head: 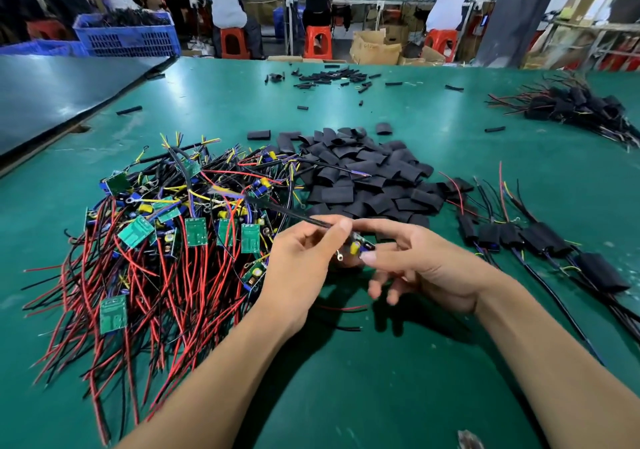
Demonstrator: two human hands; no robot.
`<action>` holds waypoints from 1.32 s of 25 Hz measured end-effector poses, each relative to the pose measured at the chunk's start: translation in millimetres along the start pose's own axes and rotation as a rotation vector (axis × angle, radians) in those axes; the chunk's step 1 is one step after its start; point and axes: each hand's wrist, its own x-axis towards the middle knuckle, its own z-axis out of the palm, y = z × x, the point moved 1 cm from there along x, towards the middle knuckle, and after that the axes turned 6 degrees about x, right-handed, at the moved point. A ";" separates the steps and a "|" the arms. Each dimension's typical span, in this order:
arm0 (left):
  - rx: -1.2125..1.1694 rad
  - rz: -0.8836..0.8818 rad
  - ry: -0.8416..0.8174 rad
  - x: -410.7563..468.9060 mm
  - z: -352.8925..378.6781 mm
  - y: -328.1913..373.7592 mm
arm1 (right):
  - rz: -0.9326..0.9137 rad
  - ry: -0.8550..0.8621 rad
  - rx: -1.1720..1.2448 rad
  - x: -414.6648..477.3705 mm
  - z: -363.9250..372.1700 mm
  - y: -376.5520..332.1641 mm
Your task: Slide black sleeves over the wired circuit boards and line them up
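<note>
Two hands hold one wired circuit board low over the green table, in front of the piles.

The left hand has its fingers curled and pinches the board's black cable. The right hand grips the board between thumb and forefinger; its lower fingers are blurred. The board is mostly hidden by the fingers, and whether a sleeve is on it cannot be told. To the left lies a tangled heap of bare boards with red and black wires. Beyond the hands is a pile of black sleeves. On the right, a row of sleeved boards runs off the edge. Farther back lie a sleeved bundle and scattered small tubes.
</note>
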 end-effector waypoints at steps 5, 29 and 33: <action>-0.065 -0.060 -0.019 1.4 0.4 1.0 | -0.030 0.197 -0.106 -2.4 -20.8 2.2; -0.190 -0.378 -0.498 -2.2 -2.1 3.5 | -0.397 0.569 -0.458 4.9 -20.7 13.6; -0.175 -0.306 -0.387 1.0 -1.9 2.3 | -0.405 0.888 -0.602 9.8 -26.9 15.8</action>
